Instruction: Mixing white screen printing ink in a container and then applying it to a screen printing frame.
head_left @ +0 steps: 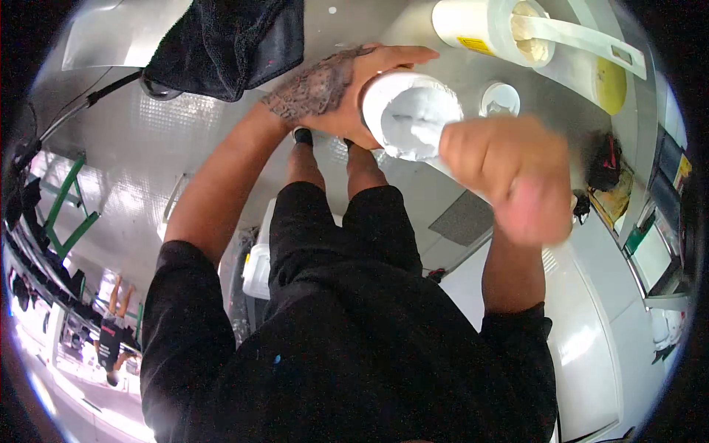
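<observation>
My left hand [336, 85] is wrapped round a white tub [374, 103], tipped so its open mouth shows. Thick white paste [413, 100] coats the inside and the rim. In the closed fist of my right hand [509, 177], slightly blurred, is a stirring tool [426, 134] smeared with the same paste; its end reaches into the tub's mouth. The handle is hidden by my fingers, so its exact kind does not show. Just beyond my right hand stands a small white cup [501, 97] on the metal table.
A larger white container [461, 26] lies at the far right, with a white slotted-handle scoop [583, 35] across its mouth. Next to it is a yellowish container [611, 83]. A black towel [221, 48] drapes at the far left. Another person [112, 336] stands at the lower left.
</observation>
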